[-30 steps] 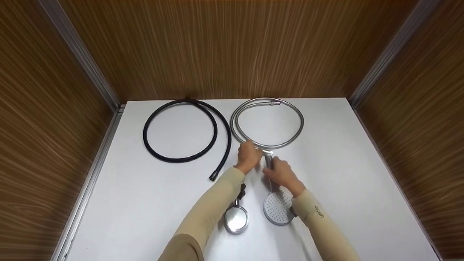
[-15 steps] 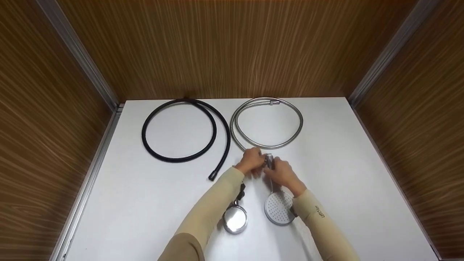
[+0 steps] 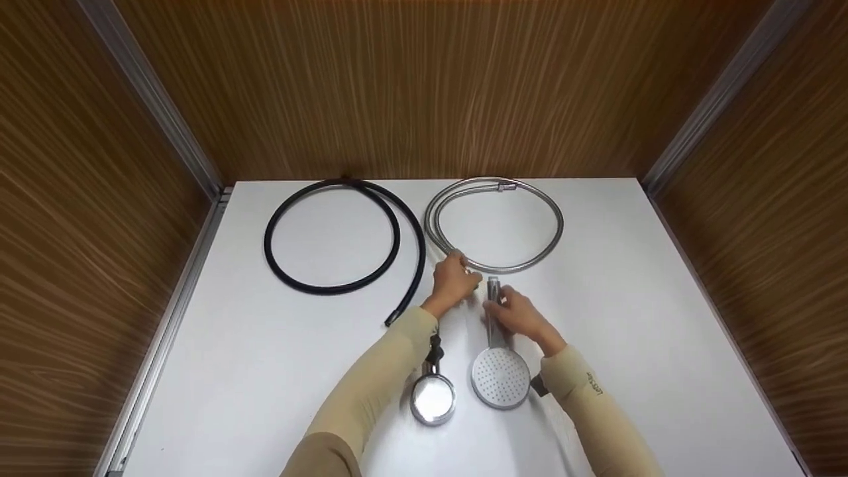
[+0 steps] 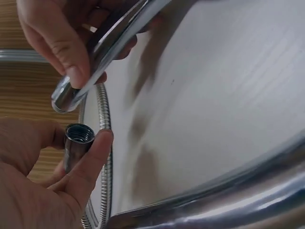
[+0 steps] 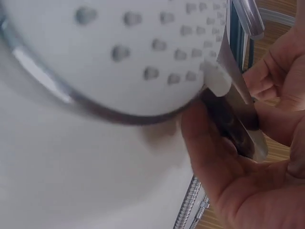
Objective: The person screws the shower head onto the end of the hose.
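My left hand pinches the metal end fitting of a coiled silver shower hose. In the left wrist view the fitting's threaded opening faces the end of a shower head's handle, a small gap apart. That chrome shower head, with a round white nozzle face, has its handle gripped by my right hand. In the right wrist view its nozzle plate fills the upper left. A smaller chrome shower head lies by my left forearm, part of its dark handle hidden.
A coiled black hose lies on the white tabletop to the left, its end near my left sleeve. Wood-patterned panels enclose the table at the back and both sides. Metal rails run along the corners.
My left hand, holding the hose fitting, comes in toward the handle's end, then backs off slightly to the left. The shower head shifts a little left in my right hand.
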A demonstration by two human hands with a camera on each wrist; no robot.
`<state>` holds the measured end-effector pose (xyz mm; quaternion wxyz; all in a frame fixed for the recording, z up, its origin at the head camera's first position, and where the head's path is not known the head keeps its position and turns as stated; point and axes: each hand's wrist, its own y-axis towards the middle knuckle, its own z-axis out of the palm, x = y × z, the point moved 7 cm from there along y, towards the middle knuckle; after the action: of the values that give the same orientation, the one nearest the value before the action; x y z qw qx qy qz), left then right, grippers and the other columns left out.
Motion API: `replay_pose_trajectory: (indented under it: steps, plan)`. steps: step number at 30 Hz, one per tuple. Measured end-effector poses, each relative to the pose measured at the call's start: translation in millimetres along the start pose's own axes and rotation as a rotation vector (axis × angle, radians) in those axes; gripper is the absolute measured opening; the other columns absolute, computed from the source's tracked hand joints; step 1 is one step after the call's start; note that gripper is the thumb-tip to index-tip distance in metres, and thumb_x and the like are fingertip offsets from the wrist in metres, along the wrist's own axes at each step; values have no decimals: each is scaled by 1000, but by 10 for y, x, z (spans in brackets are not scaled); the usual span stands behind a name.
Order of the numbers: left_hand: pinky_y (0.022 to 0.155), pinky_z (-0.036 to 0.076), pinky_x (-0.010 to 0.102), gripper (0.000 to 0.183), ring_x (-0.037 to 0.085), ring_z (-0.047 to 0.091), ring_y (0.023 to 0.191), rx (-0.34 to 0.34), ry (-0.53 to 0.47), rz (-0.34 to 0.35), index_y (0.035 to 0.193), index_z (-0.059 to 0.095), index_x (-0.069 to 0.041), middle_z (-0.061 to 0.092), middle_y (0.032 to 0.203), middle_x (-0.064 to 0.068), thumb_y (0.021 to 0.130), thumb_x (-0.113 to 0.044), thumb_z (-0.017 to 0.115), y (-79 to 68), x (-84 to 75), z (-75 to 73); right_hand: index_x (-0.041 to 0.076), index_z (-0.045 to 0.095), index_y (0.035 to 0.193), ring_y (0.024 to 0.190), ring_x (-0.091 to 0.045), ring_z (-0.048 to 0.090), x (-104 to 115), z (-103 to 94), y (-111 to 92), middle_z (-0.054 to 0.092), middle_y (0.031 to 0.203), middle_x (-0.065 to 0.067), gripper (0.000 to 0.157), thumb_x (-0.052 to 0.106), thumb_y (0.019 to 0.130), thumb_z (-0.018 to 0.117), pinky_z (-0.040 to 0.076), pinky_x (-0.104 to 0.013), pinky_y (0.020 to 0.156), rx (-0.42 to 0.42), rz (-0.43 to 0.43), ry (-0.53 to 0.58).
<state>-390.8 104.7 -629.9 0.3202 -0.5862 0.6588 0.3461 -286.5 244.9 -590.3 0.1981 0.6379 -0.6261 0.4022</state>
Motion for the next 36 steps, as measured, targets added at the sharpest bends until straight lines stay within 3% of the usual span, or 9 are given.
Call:
replay_pose_trajectory:
  steps: [2, 6, 8, 10, 12, 14, 19, 26, 36]
  plan:
    - [58, 57, 28, 34, 15, 68, 64, 15, -111, -85, 107, 60, -8, 72, 74, 1, 81, -22, 78, -77, -120, -141, -2, 54, 127, 72, -17, 60, -3, 8, -1, 66, 89, -11, 38, 30, 107, 59, 52, -27, 60, 8, 7, 34]
    - [54, 63, 27, 63, 17, 74, 57, 42, -454, -320, 137, 48, 4, 77, 75, 12, 83, -10, 77, -238, -333, -351, -1, 53, 132, 78, -25, 68, 3, 10, 12, 72, 99, -21, 41, 31, 107, 59, 57, -29, 63, 11, 3, 95]
    - [62, 65, 30, 61, 19, 76, 62, 53, -585, -406, 139, 50, 10, 78, 79, 17, 86, -3, 75, -298, -422, -416, 0, 54, 134, 81, -28, 72, 4, 11, 19, 73, 103, -24, 43, 33, 107, 60, 59, -31, 65, 17, 11, 123]
    - [65, 66, 30, 44, 17, 74, 61, 58, -662, -442, 126, 59, 12, 77, 78, 15, 88, -2, 75, -305, -414, -413, 0, 54, 137, 82, -28, 73, 5, 16, 25, 73, 104, -23, 45, 33, 107, 60, 61, -32, 66, 29, 20, 149]
    - [66, 66, 30, 19, 15, 71, 60, 78, -701, -451, 106, 66, 7, 75, 77, 13, 91, -2, 74, -300, -392, -403, 0, 55, 139, 82, -26, 72, 5, 30, 29, 72, 104, -21, 46, 33, 108, 60, 62, -32, 68, 49, 29, 177]
    - [66, 66, 28, 12, 14, 70, 60, 99, -723, -443, 99, 66, 5, 72, 77, 11, 93, -3, 72, -289, -370, -402, -1, 54, 141, 81, -23, 71, 13, 47, 31, 71, 102, -18, 48, 33, 108, 60, 63, -34, 70, 68, 33, 203]
    - [72, 66, 28, 24, 15, 71, 72, 144, -729, -411, 119, 61, 7, 71, 90, 11, 98, -5, 67, -273, -370, -432, -4, 56, 138, 73, -18, 67, 86, 97, 25, 64, 89, -8, 45, 30, 109, 59, 62, -33, 67, 108, 6, 247]
    - [87, 66, 39, 29, 10, 66, 74, 195, -677, -357, 128, 66, 4, 66, 92, 7, 100, -5, 65, -264, -386, -472, -5, 58, 132, 66, -16, 68, 173, 151, 21, 64, 84, -7, 42, 29, 108, 60, 64, -36, 66, 143, -18, 281]
    - [63, 62, 25, 34, 8, 59, 66, 188, -641, -285, 131, 67, 4, 58, 76, -2, 97, -3, 67, -256, -406, -519, -6, 58, 132, 66, -16, 69, 224, 220, 46, 66, 82, -4, 44, 31, 108, 59, 63, -34, 66, 195, -26, 286]
